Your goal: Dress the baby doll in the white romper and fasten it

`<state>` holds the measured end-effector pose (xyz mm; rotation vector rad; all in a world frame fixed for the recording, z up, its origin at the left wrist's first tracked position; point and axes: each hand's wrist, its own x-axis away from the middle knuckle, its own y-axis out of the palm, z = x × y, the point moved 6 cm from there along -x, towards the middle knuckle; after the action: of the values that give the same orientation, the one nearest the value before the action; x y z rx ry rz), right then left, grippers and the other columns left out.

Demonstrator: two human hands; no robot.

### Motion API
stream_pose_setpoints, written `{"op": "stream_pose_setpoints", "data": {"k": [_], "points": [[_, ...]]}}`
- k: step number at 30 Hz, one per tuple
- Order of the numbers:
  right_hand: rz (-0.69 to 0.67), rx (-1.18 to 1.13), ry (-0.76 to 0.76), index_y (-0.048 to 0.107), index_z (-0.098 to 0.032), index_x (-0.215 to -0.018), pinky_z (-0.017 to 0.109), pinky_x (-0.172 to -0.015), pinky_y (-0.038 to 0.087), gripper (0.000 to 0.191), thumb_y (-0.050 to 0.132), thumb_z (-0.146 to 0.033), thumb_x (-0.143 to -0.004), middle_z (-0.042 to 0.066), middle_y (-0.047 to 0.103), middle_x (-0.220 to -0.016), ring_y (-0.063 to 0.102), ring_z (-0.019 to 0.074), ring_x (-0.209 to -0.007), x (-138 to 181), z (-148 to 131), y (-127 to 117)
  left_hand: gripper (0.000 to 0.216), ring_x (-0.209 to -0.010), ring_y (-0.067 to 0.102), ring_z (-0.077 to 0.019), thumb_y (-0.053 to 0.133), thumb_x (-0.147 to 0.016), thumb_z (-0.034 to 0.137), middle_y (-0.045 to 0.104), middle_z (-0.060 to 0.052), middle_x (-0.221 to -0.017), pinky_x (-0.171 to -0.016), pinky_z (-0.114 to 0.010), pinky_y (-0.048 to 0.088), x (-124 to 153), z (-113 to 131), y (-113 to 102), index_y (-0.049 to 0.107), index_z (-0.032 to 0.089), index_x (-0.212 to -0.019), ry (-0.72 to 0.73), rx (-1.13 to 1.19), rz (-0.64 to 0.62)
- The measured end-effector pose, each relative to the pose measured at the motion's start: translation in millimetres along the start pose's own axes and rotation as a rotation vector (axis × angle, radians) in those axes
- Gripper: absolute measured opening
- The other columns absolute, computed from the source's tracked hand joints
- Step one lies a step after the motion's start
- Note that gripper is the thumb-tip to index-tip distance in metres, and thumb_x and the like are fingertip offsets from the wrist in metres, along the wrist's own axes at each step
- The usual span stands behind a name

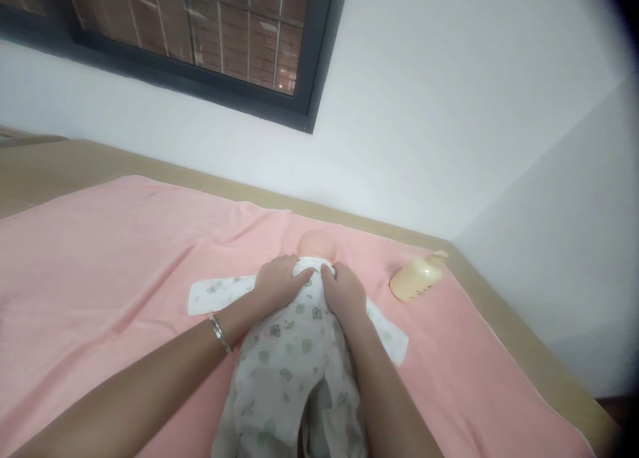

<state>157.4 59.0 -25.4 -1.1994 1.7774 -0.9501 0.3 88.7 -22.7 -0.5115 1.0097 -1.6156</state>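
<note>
A baby doll (317,243) lies on its back on a pink towel (110,258), dressed in a white garment (289,358) with small green prints. Both of my hands rest on its chest near the collar. My left hand (279,283) pinches the garment at the left of the neckline; a thin bracelet sits on that wrist. My right hand (343,291) grips the cloth at the right of the neckline. The doll's sleeves stretch out to both sides, and my forearms cover part of its body.
A cream-coloured bottle (415,279) lies on its side on the towel to the right of the doll. The towel covers a beige surface (524,331) set against white walls in a corner. A dark-framed window (210,38) is up left.
</note>
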Motion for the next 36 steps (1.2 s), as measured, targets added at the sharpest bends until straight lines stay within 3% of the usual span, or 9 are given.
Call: {"op": "stream_pose_setpoints", "data": {"k": [36], "points": [[-0.011,-0.012,0.02,0.055,-0.019,-0.082,0.028,-0.059,0.029,0.042,0.029,-0.051,-0.089,0.007,0.06,-0.082,0.052,0.0192,-0.071,-0.8,1.3,0.7,0.046,-0.072,0.054,-0.0201,0.033,-0.084,0.062,0.062,-0.001,-0.08,-0.061,-0.031,0.036,-1.5,-2.6,3.5,0.054,0.023,-0.076,0.019,0.004,0.021]]}}
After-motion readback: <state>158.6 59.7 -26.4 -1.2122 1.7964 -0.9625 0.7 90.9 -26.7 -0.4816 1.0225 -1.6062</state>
